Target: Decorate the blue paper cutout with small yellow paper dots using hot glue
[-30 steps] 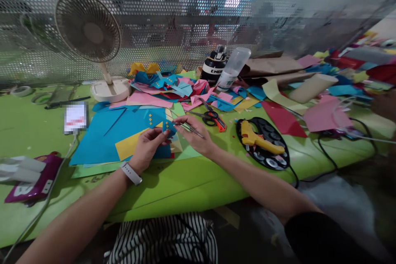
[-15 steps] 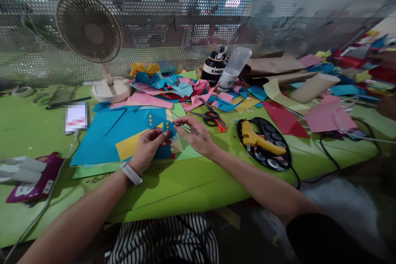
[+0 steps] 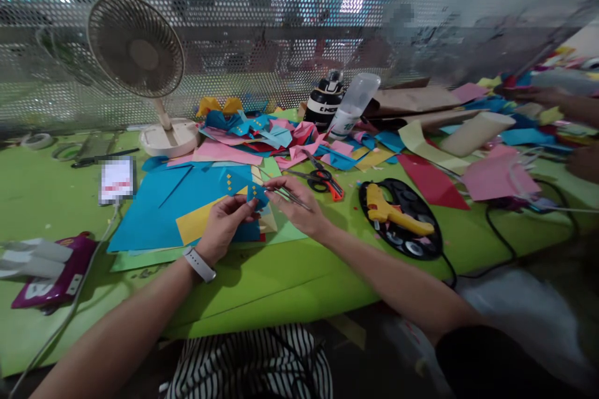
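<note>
My left hand (image 3: 228, 219) pinches a blue paper piece (image 3: 258, 198) that carries small yellow diamonds, with the thumb on its near side. In my right hand (image 3: 299, 206) is a pair of metal tweezers (image 3: 292, 197), whose tips reach the paper's right upper part. Whether the tips hold anything is too small to tell. Beyond the fingers, more yellow diamonds show on blue paper (image 3: 229, 184). Under both hands lie a large blue sheet (image 3: 154, 212), a yellow strip (image 3: 194, 224) and a light green sheet (image 3: 290, 230).
Scissors (image 3: 319, 179) lie beyond my right hand. A yellow glue gun (image 3: 397, 218) rests on a black palette (image 3: 433, 243) at the right. Paper scraps (image 3: 243, 153), a black bottle (image 3: 322, 103) and a fan (image 3: 169, 136) stand behind. Another person's arm (image 3: 568, 100) is at far right.
My hands stay almost in the same place, still holding the blue paper and the tweezers. At the far right, another person's arm has come in over the paper scraps.
</note>
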Tool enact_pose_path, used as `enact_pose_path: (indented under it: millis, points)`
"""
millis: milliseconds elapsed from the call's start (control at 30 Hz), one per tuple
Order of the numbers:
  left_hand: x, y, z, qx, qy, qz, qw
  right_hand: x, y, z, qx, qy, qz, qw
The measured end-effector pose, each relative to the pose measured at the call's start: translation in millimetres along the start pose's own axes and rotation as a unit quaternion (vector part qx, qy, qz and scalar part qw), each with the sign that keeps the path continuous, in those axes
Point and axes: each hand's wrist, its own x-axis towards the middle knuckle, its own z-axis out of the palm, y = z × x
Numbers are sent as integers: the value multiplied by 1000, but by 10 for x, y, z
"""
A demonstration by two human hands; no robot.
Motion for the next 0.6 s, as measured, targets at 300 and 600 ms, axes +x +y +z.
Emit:
enact_pose_path:
  millis: [300, 600]
  points:
    - [11, -8, -3, -7, 21, -1, 1000, 1, 1, 1, 9, -7, 8, 1000]
    - [-5, 24, 14, -5, 22, -5, 1000, 5, 9, -13, -4, -6, -1, 1000]
